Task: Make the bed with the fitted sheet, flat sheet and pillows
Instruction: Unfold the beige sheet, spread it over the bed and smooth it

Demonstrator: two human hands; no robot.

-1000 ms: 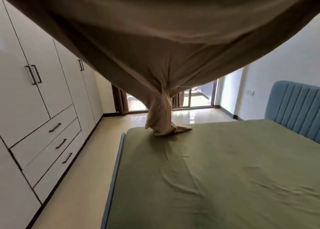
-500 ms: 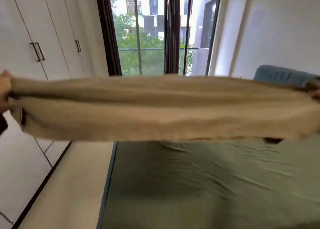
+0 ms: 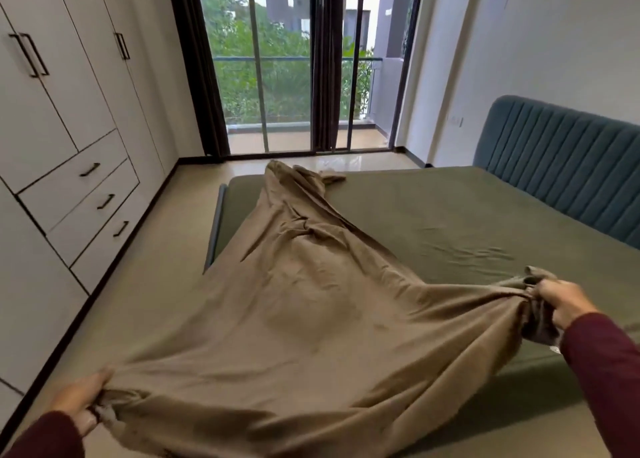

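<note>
A tan flat sheet stretches from my hands across the left side of the bed, its far end bunched and twisted near the far left corner. My left hand grips its near left corner at the lower left. My right hand grips a gathered corner at the right, above the mattress. The green fitted sheet covers the mattress with a few wrinkles. No pillows are in view.
A blue padded headboard stands along the right. White wardrobes with drawers line the left wall across a strip of beige floor. Glass balcony doors with dark curtains fill the far wall.
The tan sheet, held high and billowing a second ago, has come down and now lies spread over the bed's left side. Both hands have dropped low with it.
</note>
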